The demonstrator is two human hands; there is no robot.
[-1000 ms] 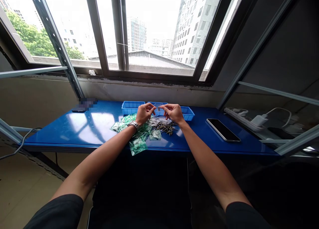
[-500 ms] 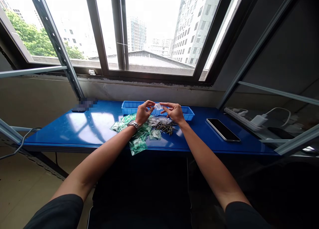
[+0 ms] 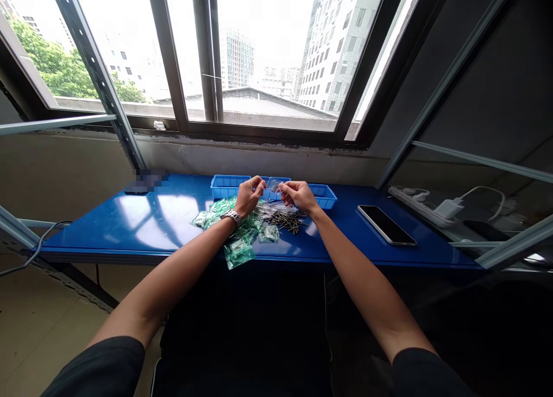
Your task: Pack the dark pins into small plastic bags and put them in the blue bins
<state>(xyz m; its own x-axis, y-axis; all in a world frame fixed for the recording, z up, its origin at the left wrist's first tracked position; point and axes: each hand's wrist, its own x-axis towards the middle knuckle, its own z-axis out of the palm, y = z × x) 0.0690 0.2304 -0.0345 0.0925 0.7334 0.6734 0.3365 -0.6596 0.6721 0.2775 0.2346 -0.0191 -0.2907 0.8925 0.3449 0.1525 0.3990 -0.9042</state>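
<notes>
A small clear plastic bag [image 3: 273,184] is stretched between my hands above the table, with small dark pieces showing in or behind it. My left hand [image 3: 247,196], with a metal watch on its wrist, pinches the bag's left side. On the other side, the closed fingers of my right hand [image 3: 301,195] grip the bag's right edge. Below them lies a heap of green-printed clear packets [image 3: 239,253]. A pile of thin dark, screw-like pieces [image 3: 288,220] spreads to the right of the packets. Clear plastic between the two piles is partly hidden by my hands.
Blue plastic bins [image 3: 230,181] stand in a row behind my hands, on the blue table [image 3: 108,230]. A phone [image 3: 387,225] lies to the right, near a power strip with a white charger [image 3: 449,207]. Metal rack posts [image 3: 101,80] rise at both sides, before a window.
The bag looked bunched between my fingertips before and is now spread flatter. My right fingers have curled in from a stretched position. The piles look unchanged.
</notes>
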